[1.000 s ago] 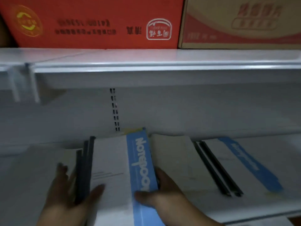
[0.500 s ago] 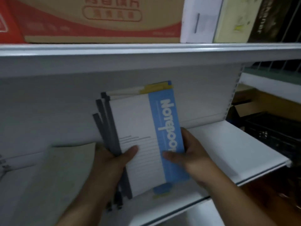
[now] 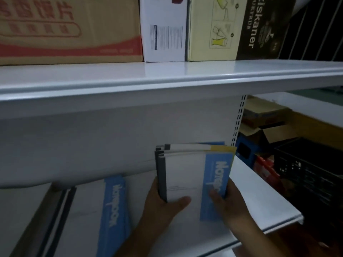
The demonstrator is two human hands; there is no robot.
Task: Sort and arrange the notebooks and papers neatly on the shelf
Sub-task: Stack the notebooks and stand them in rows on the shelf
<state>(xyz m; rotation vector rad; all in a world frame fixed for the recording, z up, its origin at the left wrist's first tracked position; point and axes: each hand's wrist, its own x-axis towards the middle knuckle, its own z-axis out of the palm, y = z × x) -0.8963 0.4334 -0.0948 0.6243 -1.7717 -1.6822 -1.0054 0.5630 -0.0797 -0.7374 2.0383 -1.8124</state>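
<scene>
Notebooks (image 3: 193, 175), several stacked together with dark grey spines on the left and a blue "Notebook" band on the right of the top cover, are held upright-tilted above the right part of the lower shelf (image 3: 263, 206), near its back panel. Left hand (image 3: 163, 204) is clamped on the spine edge, thumb across the white cover. Right hand (image 3: 230, 203) is clamped on the opposite edge, thumb on the blue band. Both grips are closed on the stack. A second pile of notebooks (image 3: 96, 216) lies flat on the same shelf to the left, well apart from the held stack. The upper shelf (image 3: 167, 76) carries a brown carton (image 3: 70, 28), a white box (image 3: 164, 28), a yellow box (image 3: 213, 28) and a dark box (image 3: 263, 28) side by side.
</scene>
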